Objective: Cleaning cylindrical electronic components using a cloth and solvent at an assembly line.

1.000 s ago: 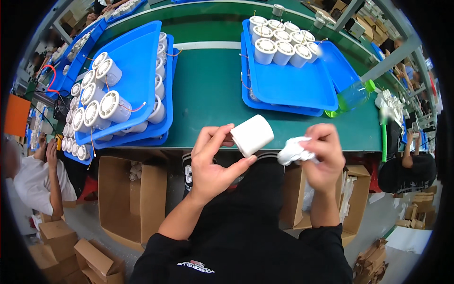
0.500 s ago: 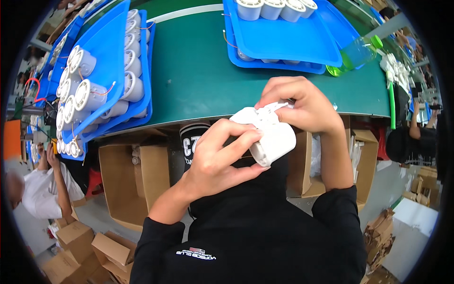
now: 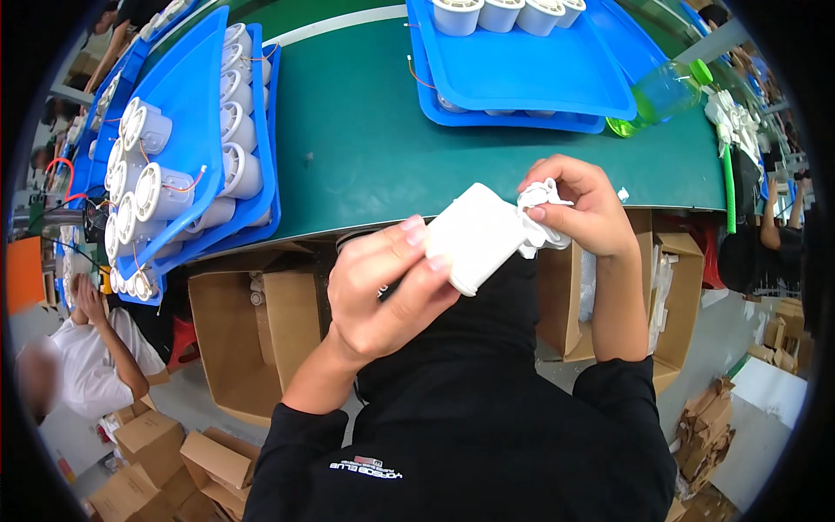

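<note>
Between my hands, just off the near edge of the green table, a white plastic cylindrical housing (image 3: 477, 237) lies tilted on its side. My left hand (image 3: 383, 283) grips its left end with the fingers and thumb. A crumpled white cloth (image 3: 544, 217) is pinched in my right hand (image 3: 584, 207) and touches the right end of the housing. The far side of the housing is turned away from view, and the fingers partly hide its left end.
Stacked blue trays (image 3: 209, 113) of white housings (image 3: 163, 190) with thin wires stand at the left. Another blue tray stack (image 3: 531, 83) is at the back, beside a green-capped bottle (image 3: 665, 91). Cardboard boxes (image 3: 291, 326) stand under the table edge. A person in white (image 3: 100, 357) sits at the left.
The housing has turned so its smooth side faces up. My right hand with the cloth has shifted right and down, from its upper part to its right end.
</note>
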`<act>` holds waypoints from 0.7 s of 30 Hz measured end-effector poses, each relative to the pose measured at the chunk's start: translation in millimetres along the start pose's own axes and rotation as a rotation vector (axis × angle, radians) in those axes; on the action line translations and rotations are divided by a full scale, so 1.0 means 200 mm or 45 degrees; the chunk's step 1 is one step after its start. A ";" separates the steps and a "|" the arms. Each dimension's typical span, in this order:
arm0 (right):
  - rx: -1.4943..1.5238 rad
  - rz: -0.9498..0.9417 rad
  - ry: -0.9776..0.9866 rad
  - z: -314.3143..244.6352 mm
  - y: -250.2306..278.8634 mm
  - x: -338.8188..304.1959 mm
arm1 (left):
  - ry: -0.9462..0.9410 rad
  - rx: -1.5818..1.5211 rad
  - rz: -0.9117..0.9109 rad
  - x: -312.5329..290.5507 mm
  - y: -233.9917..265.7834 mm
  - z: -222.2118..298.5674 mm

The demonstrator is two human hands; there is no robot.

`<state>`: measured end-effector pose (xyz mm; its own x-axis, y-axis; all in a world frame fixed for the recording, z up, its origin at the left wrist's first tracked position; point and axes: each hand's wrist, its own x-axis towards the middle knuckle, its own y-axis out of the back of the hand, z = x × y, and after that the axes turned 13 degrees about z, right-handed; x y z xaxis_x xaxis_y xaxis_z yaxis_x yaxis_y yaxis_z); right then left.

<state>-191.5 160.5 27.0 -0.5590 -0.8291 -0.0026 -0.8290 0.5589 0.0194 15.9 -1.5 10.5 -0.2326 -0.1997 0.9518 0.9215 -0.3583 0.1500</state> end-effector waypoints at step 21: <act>0.003 0.419 0.898 -0.13 -0.14 -0.20 | -0.304 -0.003 -0.122 0.05 -0.03 -0.02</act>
<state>-144.9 177.2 51.5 -0.6354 -0.4322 0.6399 -0.6225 0.7771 -0.0932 7.0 -5.5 17.0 -0.2384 0.0562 0.9695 0.8980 -0.3674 0.2421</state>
